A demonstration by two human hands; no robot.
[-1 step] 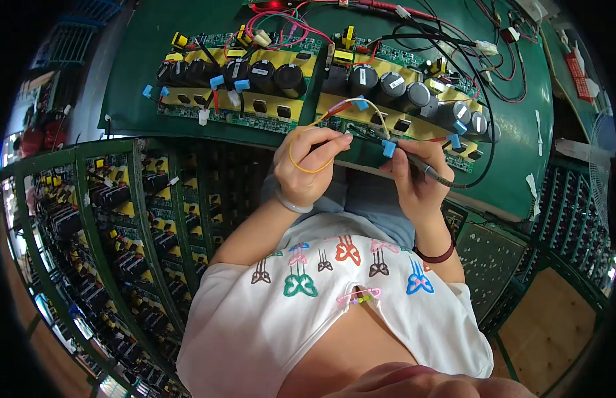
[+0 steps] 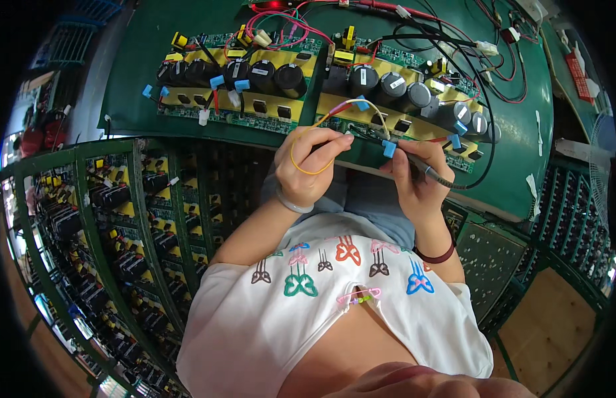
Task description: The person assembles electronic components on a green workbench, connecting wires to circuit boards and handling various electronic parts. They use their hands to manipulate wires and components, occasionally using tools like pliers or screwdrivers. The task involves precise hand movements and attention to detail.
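Head view: left hand [image 2: 305, 159] — fingertips drawn together, a thin yellow insulated wire [image 2: 312, 172] looped across the fingers; what lies between the tips cannot be told. Right hand [image 2: 422, 174] — thumb and forefinger clamped on a black round flexible cable [image 2: 462, 186], fingertips just beside a small blue block-shaped connector [image 2: 388, 148]. Connector sits at the near edge of a green circuit board with yellow strips and black cylinders [image 2: 424, 127], on a dark green bench [image 2: 520, 162].

On the green bench [image 2: 514, 169], a left circuit board [image 2: 261, 71] and a right circuit board [image 2: 392, 83] are placed side by side; cables [image 2: 462, 42] are strewn behind.
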